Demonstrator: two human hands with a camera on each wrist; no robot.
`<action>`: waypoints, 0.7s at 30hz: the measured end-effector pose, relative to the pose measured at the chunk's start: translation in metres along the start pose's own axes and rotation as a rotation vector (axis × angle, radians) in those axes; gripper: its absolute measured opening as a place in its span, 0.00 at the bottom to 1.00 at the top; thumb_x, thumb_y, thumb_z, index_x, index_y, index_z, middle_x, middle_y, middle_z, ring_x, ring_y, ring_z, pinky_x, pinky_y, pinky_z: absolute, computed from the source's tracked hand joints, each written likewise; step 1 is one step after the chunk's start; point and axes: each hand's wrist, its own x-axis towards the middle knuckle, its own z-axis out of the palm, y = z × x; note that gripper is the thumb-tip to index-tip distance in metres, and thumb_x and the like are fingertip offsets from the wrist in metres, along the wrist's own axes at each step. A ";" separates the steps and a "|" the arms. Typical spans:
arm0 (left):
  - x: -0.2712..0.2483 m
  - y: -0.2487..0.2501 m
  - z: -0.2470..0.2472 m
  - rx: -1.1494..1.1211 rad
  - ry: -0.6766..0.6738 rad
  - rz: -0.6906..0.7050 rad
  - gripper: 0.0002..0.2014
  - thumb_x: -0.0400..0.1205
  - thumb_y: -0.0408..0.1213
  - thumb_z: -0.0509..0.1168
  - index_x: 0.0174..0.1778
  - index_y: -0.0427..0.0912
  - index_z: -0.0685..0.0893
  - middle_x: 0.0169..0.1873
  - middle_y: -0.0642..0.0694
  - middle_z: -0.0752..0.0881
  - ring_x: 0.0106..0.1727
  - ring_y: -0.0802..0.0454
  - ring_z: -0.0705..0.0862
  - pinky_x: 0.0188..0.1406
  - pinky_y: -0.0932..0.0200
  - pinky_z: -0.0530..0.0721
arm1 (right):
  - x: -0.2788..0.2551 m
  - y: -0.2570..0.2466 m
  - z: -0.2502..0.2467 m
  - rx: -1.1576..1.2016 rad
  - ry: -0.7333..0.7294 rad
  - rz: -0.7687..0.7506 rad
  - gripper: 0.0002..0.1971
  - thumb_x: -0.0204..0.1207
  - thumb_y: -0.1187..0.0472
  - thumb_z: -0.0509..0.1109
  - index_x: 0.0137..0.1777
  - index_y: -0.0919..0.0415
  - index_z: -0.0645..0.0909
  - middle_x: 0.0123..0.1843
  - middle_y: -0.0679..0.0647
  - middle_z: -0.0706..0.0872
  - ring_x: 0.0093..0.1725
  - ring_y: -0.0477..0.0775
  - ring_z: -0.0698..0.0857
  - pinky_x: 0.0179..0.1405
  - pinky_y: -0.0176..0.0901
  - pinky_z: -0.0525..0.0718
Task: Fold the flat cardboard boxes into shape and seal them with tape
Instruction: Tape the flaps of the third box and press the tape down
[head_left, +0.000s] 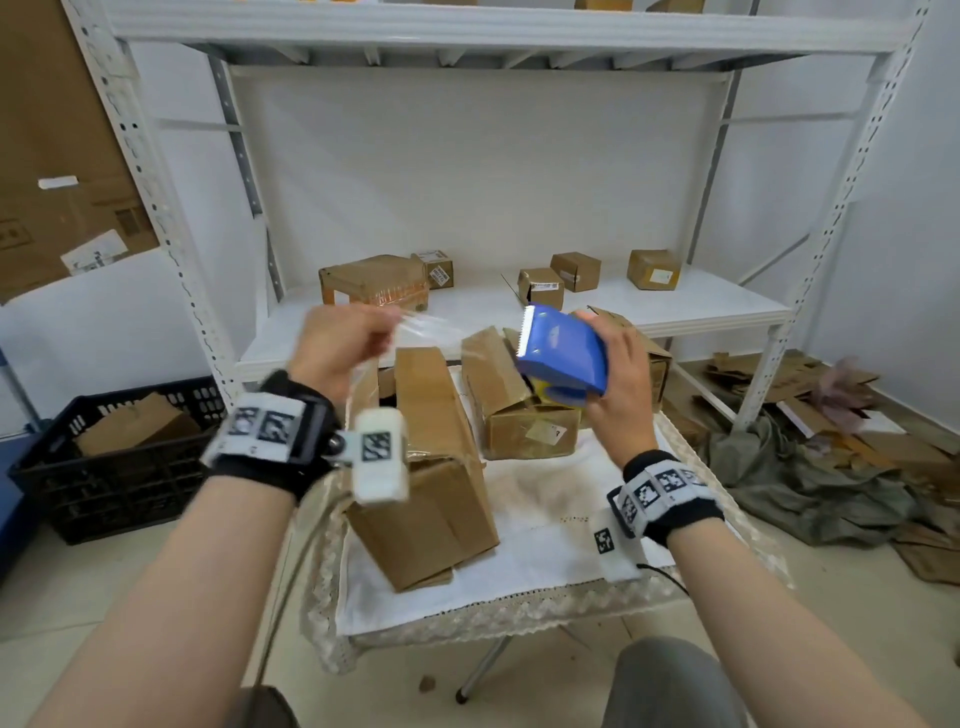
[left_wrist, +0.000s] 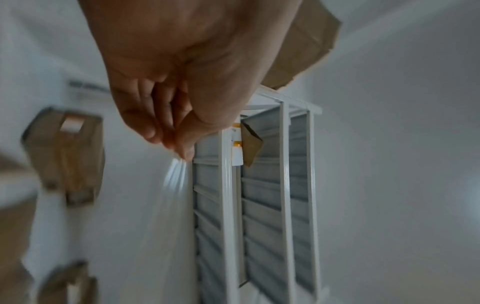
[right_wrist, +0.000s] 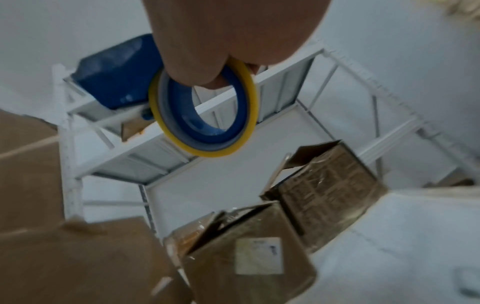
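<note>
Above the tall cardboard box (head_left: 426, 467), the right hand (head_left: 621, 384) grips a blue tape dispenser (head_left: 563, 353). The left hand (head_left: 337, 343) pinches the clear tape (head_left: 441, 332) end, stretching a strip, probably for sealing.

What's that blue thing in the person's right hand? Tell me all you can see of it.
It is a tape dispenser of blue plastic, with a toothed cutting edge at its top end. It carries a nearly used-up roll of tape, yellowish around a blue hub. The right hand grips it, raised above the boxes. A clear strip of tape stretches from it to the left hand, which pinches the end.
</note>
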 end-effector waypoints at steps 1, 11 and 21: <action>0.007 0.004 -0.015 -0.017 0.074 0.020 0.06 0.82 0.31 0.73 0.52 0.32 0.89 0.41 0.43 0.88 0.35 0.56 0.82 0.37 0.66 0.84 | -0.002 0.008 -0.008 -0.009 0.036 0.044 0.35 0.70 0.56 0.77 0.79 0.58 0.72 0.67 0.62 0.77 0.63 0.61 0.76 0.63 0.63 0.78; 0.014 0.022 -0.032 0.165 0.219 0.380 0.09 0.79 0.34 0.76 0.37 0.49 0.84 0.34 0.49 0.86 0.33 0.54 0.83 0.41 0.59 0.87 | -0.013 0.019 -0.005 -0.220 -0.128 -0.047 0.45 0.62 0.48 0.85 0.80 0.44 0.69 0.61 0.54 0.73 0.57 0.49 0.71 0.57 0.52 0.73; 0.001 0.035 -0.002 0.269 0.226 0.543 0.08 0.77 0.39 0.78 0.36 0.52 0.86 0.39 0.43 0.89 0.45 0.38 0.89 0.54 0.41 0.90 | -0.025 0.022 -0.014 -0.270 -0.127 -0.002 0.39 0.67 0.38 0.83 0.75 0.43 0.71 0.55 0.47 0.69 0.52 0.45 0.68 0.50 0.47 0.68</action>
